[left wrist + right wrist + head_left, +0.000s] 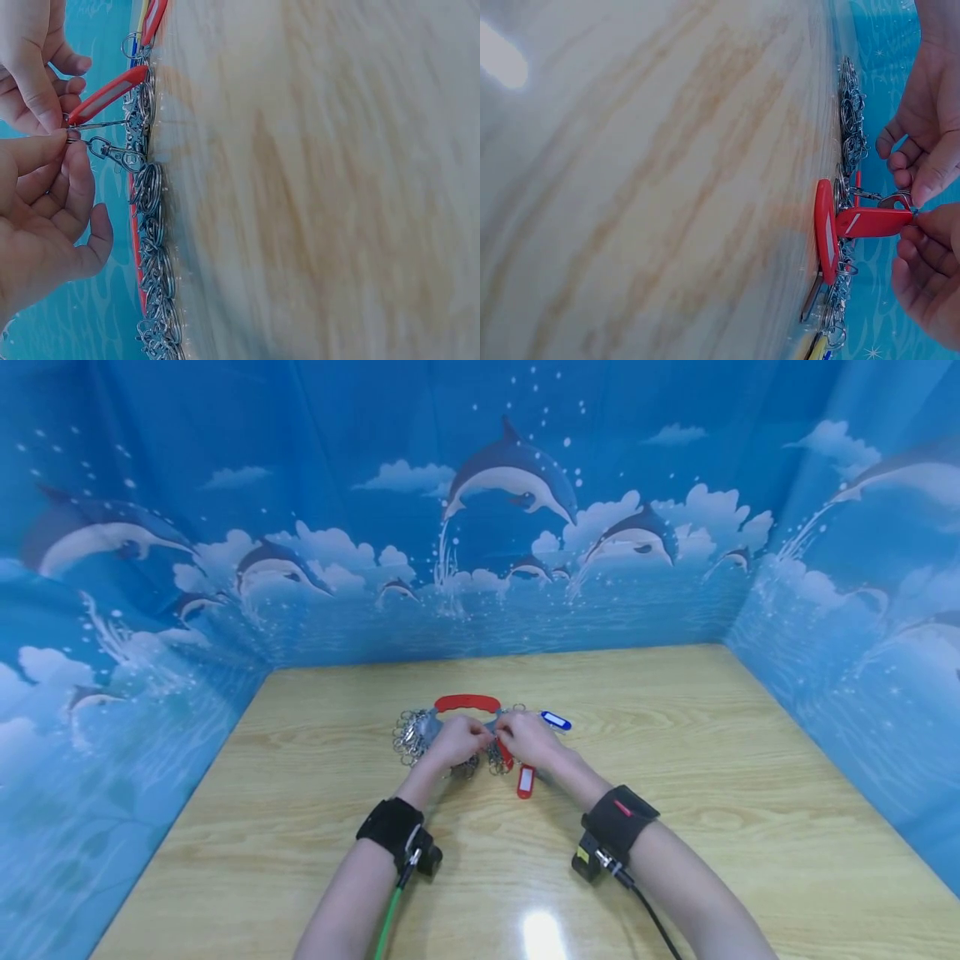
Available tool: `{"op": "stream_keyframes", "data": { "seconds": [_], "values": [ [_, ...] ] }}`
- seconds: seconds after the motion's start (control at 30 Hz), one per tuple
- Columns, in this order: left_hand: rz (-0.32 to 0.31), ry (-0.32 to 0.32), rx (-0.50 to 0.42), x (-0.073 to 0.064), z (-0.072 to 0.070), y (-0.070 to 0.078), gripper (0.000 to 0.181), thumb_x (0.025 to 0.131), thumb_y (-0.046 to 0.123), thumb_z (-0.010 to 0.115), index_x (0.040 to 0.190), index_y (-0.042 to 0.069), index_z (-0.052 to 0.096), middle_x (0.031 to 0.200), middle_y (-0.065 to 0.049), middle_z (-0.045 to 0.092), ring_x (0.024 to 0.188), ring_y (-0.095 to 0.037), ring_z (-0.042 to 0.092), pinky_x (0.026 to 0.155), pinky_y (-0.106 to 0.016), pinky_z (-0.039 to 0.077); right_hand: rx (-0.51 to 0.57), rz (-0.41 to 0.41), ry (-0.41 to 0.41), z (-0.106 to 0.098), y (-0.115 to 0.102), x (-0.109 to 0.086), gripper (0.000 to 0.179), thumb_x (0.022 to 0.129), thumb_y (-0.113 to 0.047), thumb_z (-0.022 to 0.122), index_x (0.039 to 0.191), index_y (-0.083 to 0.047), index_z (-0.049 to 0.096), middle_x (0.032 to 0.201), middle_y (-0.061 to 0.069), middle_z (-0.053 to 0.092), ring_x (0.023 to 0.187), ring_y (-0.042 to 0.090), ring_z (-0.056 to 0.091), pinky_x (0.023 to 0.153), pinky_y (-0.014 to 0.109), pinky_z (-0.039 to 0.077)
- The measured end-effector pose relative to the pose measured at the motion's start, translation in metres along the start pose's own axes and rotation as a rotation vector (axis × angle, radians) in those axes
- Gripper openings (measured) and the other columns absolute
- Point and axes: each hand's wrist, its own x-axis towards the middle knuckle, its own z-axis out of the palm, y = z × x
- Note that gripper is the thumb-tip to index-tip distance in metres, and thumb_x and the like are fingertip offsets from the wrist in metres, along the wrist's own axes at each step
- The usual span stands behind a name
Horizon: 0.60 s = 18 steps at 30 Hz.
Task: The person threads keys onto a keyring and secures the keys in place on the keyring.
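Near the middle of the table, both hands meet above a cluster of metal key rings and clasps [410,735]. My left hand [459,740] pinches a metal key ring [900,199] between thumb and forefinger. From that ring a swivel clasp [118,155] reaches down to the cluster. Just beside it, my right hand [527,737] pinches the end of a red key tag [109,95], which hangs down from the fingertips. The fingertips of the two hands are close together. A second red key tag [526,782] lies on the table below the right hand.
A red handle [467,702] with grey parts at its ends lies behind the hands. A blue key tag [556,720] rests to the right. The wooden table [675,727] is enclosed by blue dolphin-print curtains [337,443]. Cables run from both wrist cameras.
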Motion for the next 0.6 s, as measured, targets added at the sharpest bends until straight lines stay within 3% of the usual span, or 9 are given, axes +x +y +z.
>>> {"op": "stream_keyframes", "data": {
  "seconds": [0.17, 0.3, 0.47, 0.6],
  "values": [
    [-0.003, 0.009, -0.012, 0.0010, 0.0007, 0.0010, 0.033, 0.094, 0.019, 0.055, 0.064, 0.003, 0.055, 0.065, -0.009, 0.056, 0.048, -0.013, 0.034, 0.049, -0.026, 0.032, -0.019, -0.040, 0.003, -0.0011, -0.0010, -0.0007, 0.014, 0.090, -0.009, 0.058, 0.097, -0.006, 0.070, 0.088, 0.005, 0.066, 0.078, 0.018, 0.060, 0.069, 0.031, 0.049],
    [-0.011, 0.015, -0.019, 0.0014, 0.0002, 0.0005, 0.035, 0.093, 0.020, 0.056, 0.063, 0.005, 0.053, 0.059, -0.004, 0.048, 0.047, -0.013, 0.032, 0.049, -0.026, 0.030, -0.040, -0.068, 0.010, -0.0008, -0.0006, 0.0000, 0.014, 0.089, -0.008, 0.059, 0.098, -0.006, 0.070, 0.091, 0.006, 0.067, 0.083, 0.020, 0.063, 0.073, 0.032, 0.050],
    [0.016, 0.000, 0.003, -0.0014, -0.0007, 0.0027, 0.034, 0.091, 0.020, 0.059, 0.062, 0.003, 0.057, 0.051, 0.001, 0.038, 0.045, -0.011, 0.030, 0.047, -0.024, 0.029, -0.033, -0.036, -0.005, 0.0000, 0.0010, 0.0000, 0.014, 0.090, -0.009, 0.059, 0.098, -0.007, 0.070, 0.090, 0.005, 0.067, 0.083, 0.019, 0.062, 0.072, 0.032, 0.050],
    [-0.003, -0.003, 0.053, -0.0032, -0.0011, 0.0089, 0.042, 0.091, 0.019, 0.059, 0.053, 0.012, 0.044, 0.049, 0.003, 0.027, 0.043, -0.011, 0.026, 0.045, -0.024, 0.024, -0.027, -0.024, 0.006, 0.0003, 0.0019, 0.0002, 0.013, 0.089, -0.008, 0.059, 0.096, -0.007, 0.070, 0.089, 0.005, 0.066, 0.080, 0.018, 0.061, 0.071, 0.031, 0.049]
  ]
}}
